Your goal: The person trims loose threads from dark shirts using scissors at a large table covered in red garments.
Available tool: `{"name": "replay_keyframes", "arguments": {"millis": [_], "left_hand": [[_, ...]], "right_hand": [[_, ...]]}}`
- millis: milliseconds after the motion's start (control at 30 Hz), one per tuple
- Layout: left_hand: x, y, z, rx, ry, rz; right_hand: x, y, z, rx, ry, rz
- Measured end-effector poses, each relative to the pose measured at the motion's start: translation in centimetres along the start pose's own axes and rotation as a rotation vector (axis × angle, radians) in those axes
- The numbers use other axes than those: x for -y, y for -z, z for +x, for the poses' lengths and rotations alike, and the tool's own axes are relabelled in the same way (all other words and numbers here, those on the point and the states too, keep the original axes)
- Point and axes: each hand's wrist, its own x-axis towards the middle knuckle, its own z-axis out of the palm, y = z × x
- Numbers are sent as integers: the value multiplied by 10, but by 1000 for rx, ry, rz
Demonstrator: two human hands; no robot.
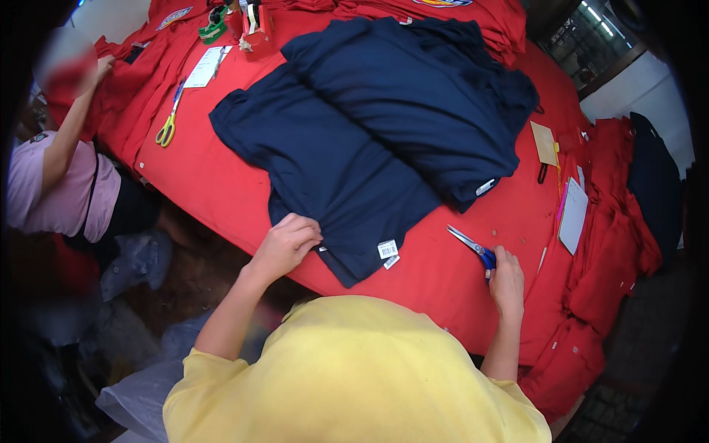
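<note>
Two navy shirts or stacks of them lie on the red-covered table. The nearer navy garment (332, 162) is spread toward me, with white tags (388, 249) at its near edge. My left hand (293, 240) is closed on this garment's near left edge, fingers pinched together on the cloth. To the right, my right hand (507, 279) grips blue-handled scissors (480, 252) by the handles. Their blades point up and left, slightly parted, and touch no cloth. Behind, a plumper navy pile (421, 103) has a white tag on its near right corner.
Yellow-handled scissors (167, 131), a white paper (206, 68) and a red tape dispenser (256, 33) lie at the far left. Red garments (613, 214) and a white card (573, 214) line the right. A co-worker (66, 177) stands at left beside red cloth. Plastic bags (136, 262) are below.
</note>
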Motion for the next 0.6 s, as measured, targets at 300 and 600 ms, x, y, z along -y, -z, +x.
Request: {"name": "replay_keyframes", "arguments": {"millis": [300,600], "left_hand": [[-5,122,-34,377,905,555],[19,-19,46,-395,135,438]], "right_hand": [[17,3,25,50,114,68],[164,-84,135,-332,315,397]]}}
